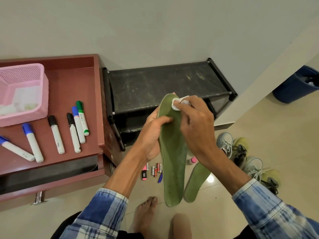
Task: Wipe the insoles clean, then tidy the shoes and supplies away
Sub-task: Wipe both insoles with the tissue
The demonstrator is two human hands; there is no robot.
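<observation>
Plaid blue sleeves (107, 209) frame both forearms above a bare foot (145, 214) on the tiled floor (259, 128). A green insole (174, 161) is held upright in mid-air in front of the person. The left hand (151, 135) grips its edge, thumb across the face and fingers curled behind. The right hand (196, 121) pinches a white wipe (177, 103) in bent fingers against the insole's upper end. A second green insole (196, 181) lies on the floor just beside, near a small pink bottle (192, 160), batteries (155, 170) and a pink highlighter (144, 173). Sneakers (241, 152) sit to the right, and a black shoe rack (164, 83) stands behind. On the red-brown surface (72, 83) at left lie markers (57, 135) and a pink basket (24, 94).
</observation>
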